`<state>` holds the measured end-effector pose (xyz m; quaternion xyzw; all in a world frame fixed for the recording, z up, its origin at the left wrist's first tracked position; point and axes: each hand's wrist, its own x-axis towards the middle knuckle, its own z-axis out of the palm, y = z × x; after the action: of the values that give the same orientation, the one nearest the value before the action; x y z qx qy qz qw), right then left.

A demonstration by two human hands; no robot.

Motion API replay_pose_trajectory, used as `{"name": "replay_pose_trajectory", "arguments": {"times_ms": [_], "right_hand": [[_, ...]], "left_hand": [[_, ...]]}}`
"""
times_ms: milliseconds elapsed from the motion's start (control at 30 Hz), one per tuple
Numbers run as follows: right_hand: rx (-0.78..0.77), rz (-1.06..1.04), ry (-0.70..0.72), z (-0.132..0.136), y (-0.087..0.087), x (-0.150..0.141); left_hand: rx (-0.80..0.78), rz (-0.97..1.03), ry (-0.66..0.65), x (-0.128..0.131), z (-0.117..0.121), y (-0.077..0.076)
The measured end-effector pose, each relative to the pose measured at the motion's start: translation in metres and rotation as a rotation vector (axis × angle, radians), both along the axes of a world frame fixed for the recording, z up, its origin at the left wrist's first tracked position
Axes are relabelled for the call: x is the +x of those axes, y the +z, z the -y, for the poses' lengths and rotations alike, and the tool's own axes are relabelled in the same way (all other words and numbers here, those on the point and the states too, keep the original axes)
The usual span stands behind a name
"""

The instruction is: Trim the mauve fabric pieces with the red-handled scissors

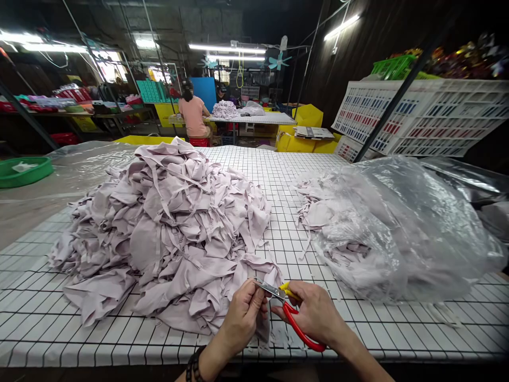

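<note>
My right hand (316, 313) grips a pair of scissors (299, 326) with one red and one yellow handle. The blades point left and reach the fingertips of my left hand (244, 313), whose fingers are pinched on the edge of a pale lilac cloth piece (258, 268). Some of that cloth hangs below the left hand, partly hidden by the fingers. Left of the hands rises a large heap of pale lilac fabric pieces (178, 212), with straps and ties among them.
A clear plastic bag (413, 228) of similar pieces lies on the right of the grid-patterned table (284, 228). Small scraps lie near the front edge. A green basin (26, 172) is at the left, white crates (421, 116) at the right. Another person (193, 116) sits farther back.
</note>
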<state>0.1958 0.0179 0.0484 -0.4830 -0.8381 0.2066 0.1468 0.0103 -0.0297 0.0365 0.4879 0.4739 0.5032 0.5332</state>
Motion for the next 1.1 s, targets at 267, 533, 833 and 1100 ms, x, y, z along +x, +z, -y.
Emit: {"name": "replay_pose_trajectory", "arguments": {"times_ms": [267,533,833,1100], "right_hand": [[-0.301,-0.188,-0.067,-0.009,-0.011,0.013],[-0.458,-0.266,-0.478,-0.024,-0.05,0.052],[-0.122,-0.001,-0.743,-0.117,-0.053,0.056],[0.0,0.06,-0.805,-0.193,-0.044,0.03]], "left_hand": [[0.109,-0.269,0.065,-0.004,-0.009,-0.01],[-0.017,-0.869,0.015,-0.016,-0.038,-0.059],[0.125,-1.047,0.278,-0.1,-0.138,0.125],[0.383,-1.536,0.592,-0.175,-0.228,0.247]]}}
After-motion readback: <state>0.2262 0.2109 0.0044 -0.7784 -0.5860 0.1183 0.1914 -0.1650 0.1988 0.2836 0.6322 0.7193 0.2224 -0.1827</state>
